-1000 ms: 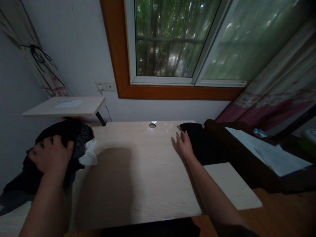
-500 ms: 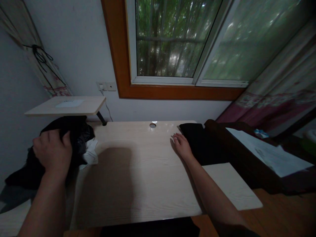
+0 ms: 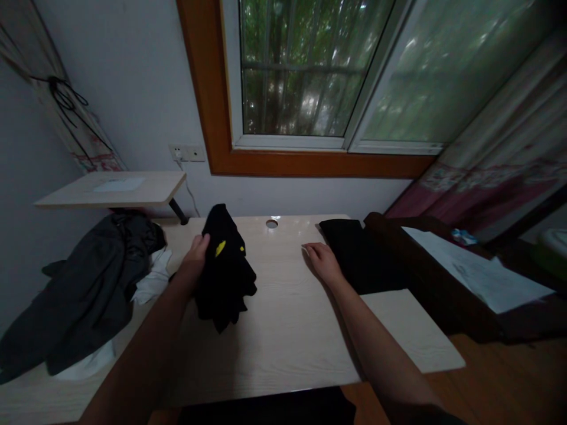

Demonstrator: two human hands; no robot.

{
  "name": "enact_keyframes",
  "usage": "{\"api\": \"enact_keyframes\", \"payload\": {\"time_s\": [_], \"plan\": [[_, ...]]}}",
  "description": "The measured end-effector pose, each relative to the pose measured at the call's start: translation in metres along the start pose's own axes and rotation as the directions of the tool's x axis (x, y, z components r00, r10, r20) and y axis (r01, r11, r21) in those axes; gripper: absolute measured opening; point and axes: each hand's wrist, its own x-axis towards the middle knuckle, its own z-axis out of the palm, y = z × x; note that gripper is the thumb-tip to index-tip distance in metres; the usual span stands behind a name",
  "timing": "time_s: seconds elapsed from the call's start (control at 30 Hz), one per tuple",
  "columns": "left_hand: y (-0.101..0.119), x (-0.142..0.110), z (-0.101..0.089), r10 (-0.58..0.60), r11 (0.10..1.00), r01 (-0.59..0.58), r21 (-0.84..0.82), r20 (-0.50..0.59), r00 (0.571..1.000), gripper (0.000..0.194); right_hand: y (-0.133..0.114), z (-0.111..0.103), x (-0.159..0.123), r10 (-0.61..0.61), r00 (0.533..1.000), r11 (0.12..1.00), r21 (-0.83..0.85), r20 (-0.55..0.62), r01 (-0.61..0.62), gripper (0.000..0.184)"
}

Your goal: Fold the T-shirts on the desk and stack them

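My left hand (image 3: 198,252) is closed on a bunched black garment (image 3: 225,280) with yellow marks, and its folds hang over the left half of the pale wooden table (image 3: 287,336). What kind of garment it is, I cannot make out. On the table's right side rests my right hand (image 3: 324,260), fingers extended and slightly bent, holding nothing. Right beside it lies a flat black cloth (image 3: 349,251), apparently folded. A heap with a dark grey garment (image 3: 88,289) on top lies at the left, with white cloth (image 3: 153,277) showing at its edge.
A small raised shelf (image 3: 110,188) with a paper on it stands over the back left. Behind the table are a wall socket (image 3: 186,153) and a window (image 3: 305,77). To the right, dark brown furniture (image 3: 425,277) bears a large sheet of paper (image 3: 473,268).
My left hand has lifted the black garment off the heap and carried it right, over the table; the grey garment beneath is now exposed. My right hand has shifted slightly left.
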Motion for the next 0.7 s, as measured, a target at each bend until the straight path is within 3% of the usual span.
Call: {"api": "enact_keyframes", "payload": {"time_s": [0.1,0.2,0.37,0.47,0.57,0.7], "plan": [[-0.016,-0.004,0.025,-0.088,0.991,0.106,-0.086,0.19,0.978,0.044,-0.001,-0.001,0.0,-0.009,1.0,1.0,-0.021,0.013,0.009,0.038],[-0.031,-0.006,0.031,-0.102,0.98,0.155,-0.121,0.362,0.926,0.042,-0.005,-0.004,0.0,-0.008,0.999,1.0,-0.012,0.038,0.008,0.039],[-0.041,-0.011,0.03,-0.146,0.925,0.282,-0.254,0.447,0.883,0.052,-0.03,-0.008,-0.002,-0.066,0.984,0.993,0.111,0.166,0.048,0.037],[-0.036,-0.02,0.036,-0.084,0.9,0.282,-0.333,0.502,0.861,0.058,-0.056,0.0,-0.007,-0.182,0.952,0.969,0.211,0.245,0.131,0.031],[-0.026,-0.03,0.048,0.042,0.867,0.277,-0.415,0.613,0.789,0.068,-0.079,0.015,-0.011,-0.293,0.907,0.943,0.249,0.301,0.222,0.029],[-0.013,-0.043,0.063,0.176,0.86,0.234,-0.453,0.694,0.698,0.091,-0.092,0.027,-0.013,-0.284,0.893,0.932,0.321,0.349,0.171,0.029]]}}
